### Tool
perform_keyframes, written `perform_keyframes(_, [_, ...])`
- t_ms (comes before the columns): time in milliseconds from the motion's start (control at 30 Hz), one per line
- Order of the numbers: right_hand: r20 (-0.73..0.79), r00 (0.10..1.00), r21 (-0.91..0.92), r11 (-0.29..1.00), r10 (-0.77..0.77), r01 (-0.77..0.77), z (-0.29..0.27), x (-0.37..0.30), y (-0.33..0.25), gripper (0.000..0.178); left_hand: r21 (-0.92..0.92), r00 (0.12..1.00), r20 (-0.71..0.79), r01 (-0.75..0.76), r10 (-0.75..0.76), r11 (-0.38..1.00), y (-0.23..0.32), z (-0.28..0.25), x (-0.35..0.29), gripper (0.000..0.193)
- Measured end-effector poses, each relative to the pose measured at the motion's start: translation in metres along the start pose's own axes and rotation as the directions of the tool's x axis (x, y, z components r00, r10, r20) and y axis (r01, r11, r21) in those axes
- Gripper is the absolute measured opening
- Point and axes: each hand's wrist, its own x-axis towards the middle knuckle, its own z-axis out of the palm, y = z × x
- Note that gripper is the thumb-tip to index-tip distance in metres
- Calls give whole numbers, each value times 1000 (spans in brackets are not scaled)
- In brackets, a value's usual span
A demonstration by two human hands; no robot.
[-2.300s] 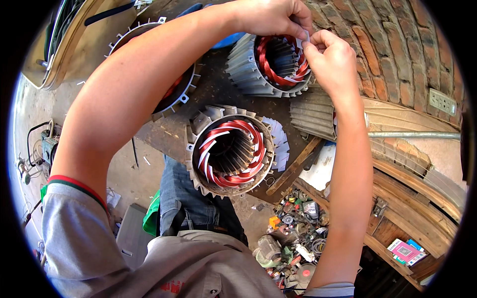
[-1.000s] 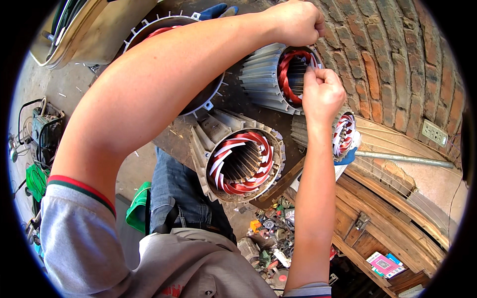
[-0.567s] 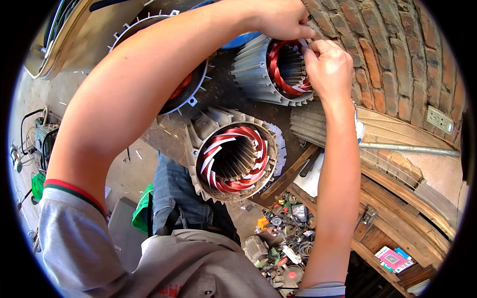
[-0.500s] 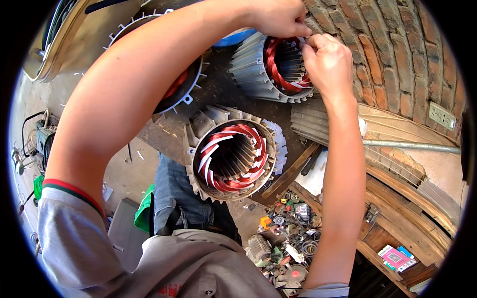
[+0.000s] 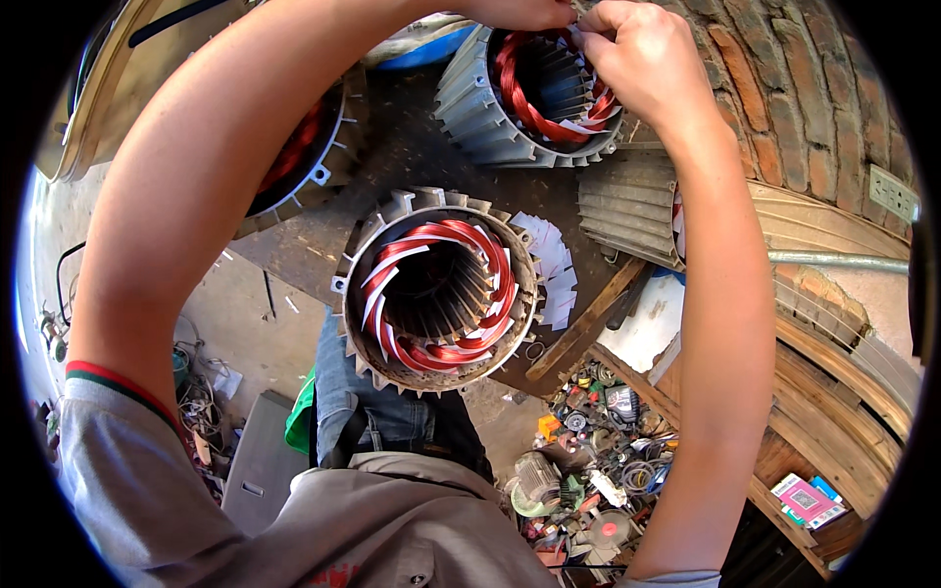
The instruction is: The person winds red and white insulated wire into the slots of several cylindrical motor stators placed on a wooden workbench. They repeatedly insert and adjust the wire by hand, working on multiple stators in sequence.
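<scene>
Both hands work at the far motor stator, a ribbed grey metal housing that lies on its side on the dark counter, just beside the brick wall. Inside it sit red copper windings with white insulating paper strips between them. The right hand is closed in a pinch at the upper rim of the stator, and its fingertips seem to hold a thin wire or a paper end, but the piece is too small to tell. The left hand is at the top edge of the view, mostly cut off; its fingers are curled and meet the right hand at the same spot, and I cannot tell what exactly it grips. A second stator with red and white windings stands nearer to the person, and a third one is partly hidden under the left forearm. I judge the housing to be heavy and stiff, so it is best held by the outer ribs, while the windings are thin, springy and easy to scratch, and the paper tears easily, so only a light pinch near the slot is suitable.
</scene>
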Motion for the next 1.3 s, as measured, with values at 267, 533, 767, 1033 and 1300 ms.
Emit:
perform_keyframes(267, [27,994,25,994,110,-110,-9,-6,-14,14,-168,980,-33,188,-196,968,16,-9,-2,22])
perform_keyframes(533, [13,1000,0,1000,10,-10,-6,4,-7,14,39,989,18,145,-146,989,12,-5,3,22])
perform_keyframes(767, [27,998,86,995,50,-52,-6,-3,-5,12,78,994,12,105,-107,991,18,-4,-2,24])
perform_keyframes(1033, [37,986,121,979,163,-166,-3,-14,-3,26,4,970,34,242,-242,970,29,-14,-8,26])
perform_keyframes(1300, [44,871,489,750,489,-445,11,-68,13,42,102,875,213,422,-434,901,41,-31,-20,64])
